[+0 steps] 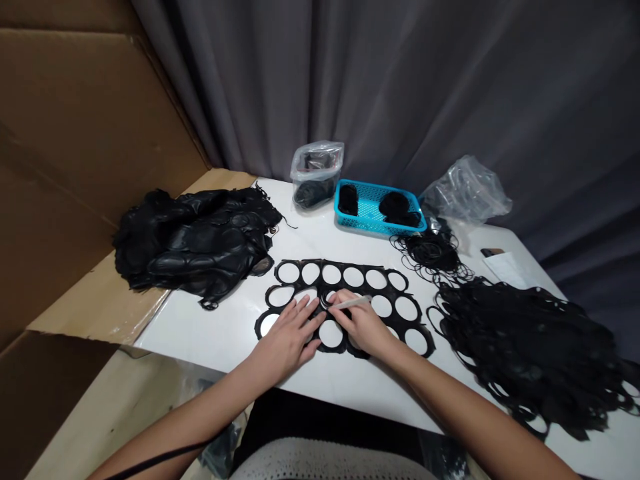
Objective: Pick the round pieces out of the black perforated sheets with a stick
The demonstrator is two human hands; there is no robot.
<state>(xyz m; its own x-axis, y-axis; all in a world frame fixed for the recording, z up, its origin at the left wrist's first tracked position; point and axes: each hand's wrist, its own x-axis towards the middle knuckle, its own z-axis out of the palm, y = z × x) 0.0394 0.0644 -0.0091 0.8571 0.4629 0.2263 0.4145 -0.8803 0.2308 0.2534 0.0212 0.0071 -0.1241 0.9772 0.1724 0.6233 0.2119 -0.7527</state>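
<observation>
A black rubber sheet (345,263) with rows of round cut-outs lies flat on the white table (210,327) in front of me. My left hand (290,328) lies flat on the sheet's left part, fingers stretched out and pressing it down. My right hand (361,323) is closed around a thin white stick-like tool (350,303), whose tip rests at a thin ring in one hole near the sheet's middle.
A heap of black sheets (195,240) lies at the left, a bigger tangled pile (530,347) at the right. Loose black rings (433,253) sit before a blue basket (373,210). Two plastic bags (316,172) (465,190) stand at the back. Cardboard (75,133) walls the left.
</observation>
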